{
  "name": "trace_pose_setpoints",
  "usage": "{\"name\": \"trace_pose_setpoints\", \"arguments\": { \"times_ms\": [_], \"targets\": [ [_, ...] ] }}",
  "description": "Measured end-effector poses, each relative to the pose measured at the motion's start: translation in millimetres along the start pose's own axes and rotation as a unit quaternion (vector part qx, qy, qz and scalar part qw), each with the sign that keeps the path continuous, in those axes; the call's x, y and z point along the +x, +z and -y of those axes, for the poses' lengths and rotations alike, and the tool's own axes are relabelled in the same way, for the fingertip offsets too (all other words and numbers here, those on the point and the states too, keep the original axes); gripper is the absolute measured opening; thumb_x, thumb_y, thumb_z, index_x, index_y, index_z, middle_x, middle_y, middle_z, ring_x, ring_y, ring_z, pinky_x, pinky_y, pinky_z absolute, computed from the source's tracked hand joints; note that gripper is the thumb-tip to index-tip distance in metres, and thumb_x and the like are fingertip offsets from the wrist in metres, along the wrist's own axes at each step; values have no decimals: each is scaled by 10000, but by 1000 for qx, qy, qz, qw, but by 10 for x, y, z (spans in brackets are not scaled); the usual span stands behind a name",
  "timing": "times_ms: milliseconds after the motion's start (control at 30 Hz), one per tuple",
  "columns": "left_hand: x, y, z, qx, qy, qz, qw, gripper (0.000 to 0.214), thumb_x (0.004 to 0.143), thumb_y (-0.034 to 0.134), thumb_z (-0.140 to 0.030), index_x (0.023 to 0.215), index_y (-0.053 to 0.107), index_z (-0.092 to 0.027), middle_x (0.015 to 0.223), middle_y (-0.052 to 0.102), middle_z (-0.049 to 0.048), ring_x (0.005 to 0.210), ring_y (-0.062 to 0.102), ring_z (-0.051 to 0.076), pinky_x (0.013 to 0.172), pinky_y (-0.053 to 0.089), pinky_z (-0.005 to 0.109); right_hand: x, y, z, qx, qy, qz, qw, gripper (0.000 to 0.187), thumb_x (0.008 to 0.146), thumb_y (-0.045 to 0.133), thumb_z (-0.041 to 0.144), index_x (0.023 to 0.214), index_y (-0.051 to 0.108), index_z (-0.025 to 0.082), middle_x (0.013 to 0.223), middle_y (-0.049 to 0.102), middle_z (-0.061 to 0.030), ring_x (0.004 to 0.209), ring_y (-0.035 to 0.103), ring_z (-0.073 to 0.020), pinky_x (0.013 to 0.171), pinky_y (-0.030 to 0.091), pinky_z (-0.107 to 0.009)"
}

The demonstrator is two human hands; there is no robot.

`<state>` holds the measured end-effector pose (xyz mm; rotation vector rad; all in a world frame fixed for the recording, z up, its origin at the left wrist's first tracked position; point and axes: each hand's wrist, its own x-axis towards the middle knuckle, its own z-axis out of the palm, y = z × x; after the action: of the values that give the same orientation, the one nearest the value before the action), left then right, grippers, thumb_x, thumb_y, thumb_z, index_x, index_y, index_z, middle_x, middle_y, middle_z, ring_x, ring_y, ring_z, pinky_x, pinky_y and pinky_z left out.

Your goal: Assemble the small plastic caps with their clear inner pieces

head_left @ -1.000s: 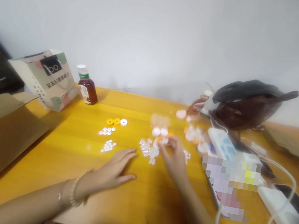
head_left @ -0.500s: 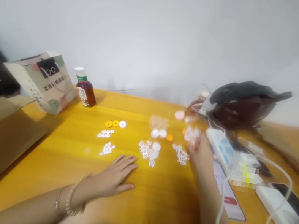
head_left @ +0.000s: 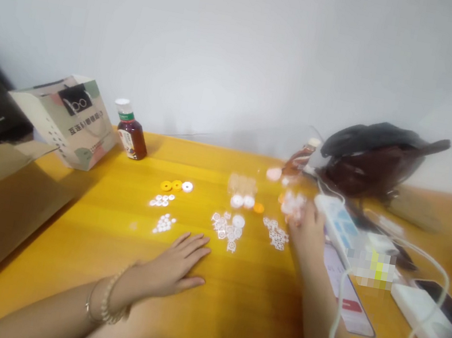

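My left hand [head_left: 183, 263] lies flat on the table with its fingers spread and nothing in it. Just beyond it are small white discs [head_left: 164, 224], white rings [head_left: 162, 200] and white wheel-shaped pieces [head_left: 226, 229]. Further back sit two yellow rings [head_left: 171, 185] beside a white ring [head_left: 187, 186]. At the right, my right hand [head_left: 309, 230] reaches a blurred heap of white and orange pieces [head_left: 292, 204]. Its fingers are curled at the heap's edge; what they pinch is hidden. White openwork pieces [head_left: 275, 234] lie close to that hand. Pale brown round pieces [head_left: 243, 185] stand mid-table behind two white discs [head_left: 242, 201].
On the left are an open cardboard box [head_left: 4, 211], a paper bag [head_left: 88, 130] and a dark-red bottle [head_left: 132, 136]. To the right lie power strips [head_left: 341, 221], white cables [head_left: 335, 328], a phone [head_left: 352, 308] and a dark bag [head_left: 376, 160]. Another bottle [head_left: 299, 157] leans near the wall.
The whole view has shifted slightly, with things sitting a little further right. My left hand stays flat in place, and my right hand remains at the heap.
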<state>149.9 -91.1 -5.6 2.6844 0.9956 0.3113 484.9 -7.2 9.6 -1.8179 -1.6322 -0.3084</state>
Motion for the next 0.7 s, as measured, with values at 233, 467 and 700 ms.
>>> {"name": "trace_pose_setpoints", "arguments": {
  "times_ms": [233,467,700],
  "targets": [
    [-21,-30,5,9,11,8,1000,563,878,330,-508,1344,280,-196,1422,280,86,1328,200,233,1092,187,449,-274,-27,621,156,-138,71,975,178,839,429,290,852,559,169,701,591,-45,639,569,-173,614,474,-303],
    [-111,-54,-4,19,10,32,999,580,899,293,-476,1383,179,-178,1439,236,87,1335,181,224,1095,169,453,-1022,-97,1195,244,-391,208,863,301,828,425,143,1100,546,185,1133,609,-91,1088,541,-177,910,477,-308],
    [-187,-53,6,-11,14,-3,1000,556,888,369,-429,1364,249,-168,1398,327,103,1279,325,209,1071,266,406,-1180,-105,1137,226,-401,296,837,448,812,433,145,1260,444,135,1338,437,-120,1264,361,-206,1024,376,-365]
  ]
}}
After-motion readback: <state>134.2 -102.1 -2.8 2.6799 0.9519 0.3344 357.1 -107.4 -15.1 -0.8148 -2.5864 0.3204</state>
